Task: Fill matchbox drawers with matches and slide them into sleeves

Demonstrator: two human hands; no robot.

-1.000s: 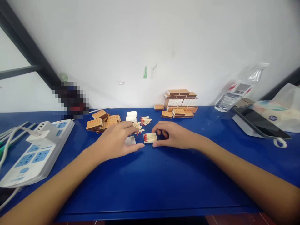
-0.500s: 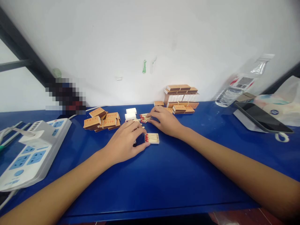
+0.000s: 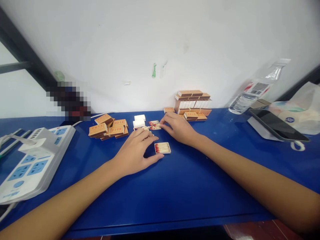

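Note:
An open white matchbox tray [image 3: 162,147] full of red-tipped matches lies on the blue table [image 3: 175,186]. My left hand [image 3: 136,151] rests just left of it, fingers loosely curved, thumb tip near the tray's front corner. My right hand [image 3: 177,128] reaches beyond the tray to a small heap of loose matches [image 3: 153,125], its fingertips pinched on them. Two white inner trays [image 3: 139,121] lie behind the heap.
A pile of orange matchboxes [image 3: 108,128] lies at the back left, a neat stack of matchboxes [image 3: 193,105] at the back right by the wall. A white power strip [image 3: 32,160] sits far left. A plastic bottle [image 3: 255,91], tablet [image 3: 277,126] and plastic bag [image 3: 300,110] are at right.
My right hand left the filled tray and reached back to the loose matches. My left hand slid slightly right and now covers the small white piece it was beside.

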